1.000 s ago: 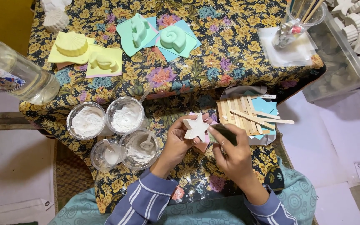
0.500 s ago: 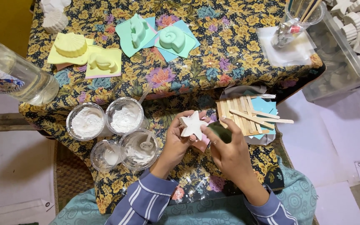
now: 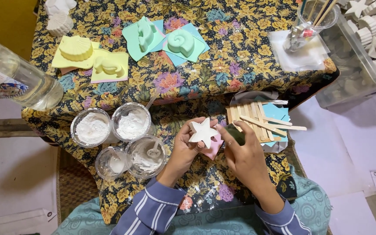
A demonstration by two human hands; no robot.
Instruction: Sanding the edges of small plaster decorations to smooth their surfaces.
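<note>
The left hand (image 3: 182,146) is pinching a white star-shaped cast (image 3: 203,132) — fingers curled under its lower points and the thumb pressing against its left edge — and is holding it just above the flowered counter (image 3: 240,61), tilted so its flat face is turning up toward the camera. The right hand (image 3: 245,153) is sitting directly to the star's right, fingers pressed together around a small dark green piece (image 3: 236,133), which looks like an abrasive pad or sponge. That pad is lying just beside the star's right-hand point, close to touching it; whether they are meeting I cannot tell. So the star is lying left of the right hand and slightly above it, and the right hand is the nearer free worker to that edge.

A pink paper square (image 3: 214,147) is peeking out beneath the star, mostly hidden by both hands. Behind the right hand a row of wooden sticks (image 3: 257,124) is lying over blue paper. Left of the left hand, four clear cups of white powder (image 3: 132,125) are standing close together. The star's underside and the pad's working face are hidden — and the clear bin of white casts (image 3: 375,39) at the far right is being cut off by the frame edge.
</note>
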